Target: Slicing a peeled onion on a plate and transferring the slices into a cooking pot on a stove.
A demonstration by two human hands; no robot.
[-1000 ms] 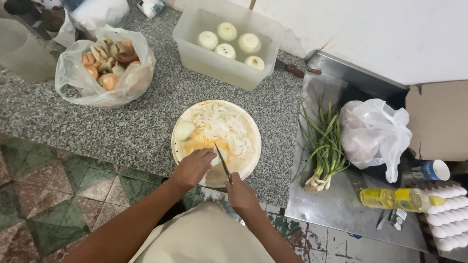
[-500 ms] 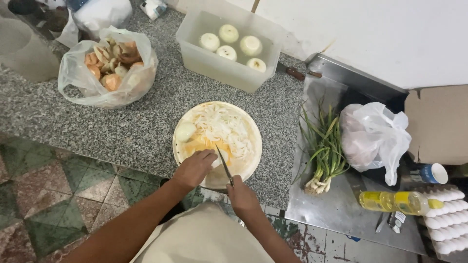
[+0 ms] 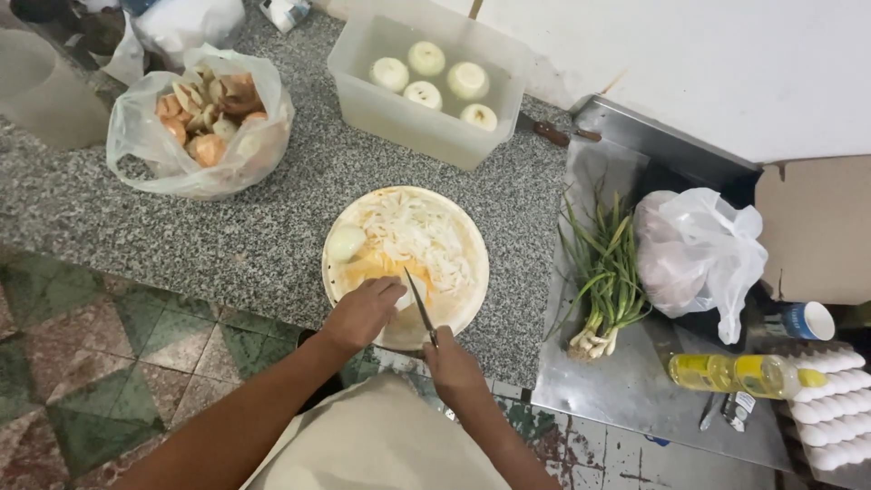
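Observation:
A round pale cutting board (image 3: 472, 290) lies on the speckled granite counter (image 3: 272, 236). A heap of sliced onion (image 3: 422, 238) covers its far part and a peeled onion half (image 3: 347, 243) sits at its left. My left hand (image 3: 363, 313) presses down on an onion piece at the board's near edge. My right hand (image 3: 454, 367) grips a knife (image 3: 418, 302), blade pointing away from me, right beside the left fingers.
A clear tub (image 3: 426, 86) with peeled onions in water stands behind the board. A plastic bag of onion scraps (image 3: 200, 122) sits at the left. On the metal surface at the right lie spring onions (image 3: 599, 272), a white bag (image 3: 694, 254), an oil bottle (image 3: 735, 372) and egg trays (image 3: 830, 408).
Both hands stay at the board's near edge. The view has shifted slightly, and the knife blade has moved a little beside the left fingers.

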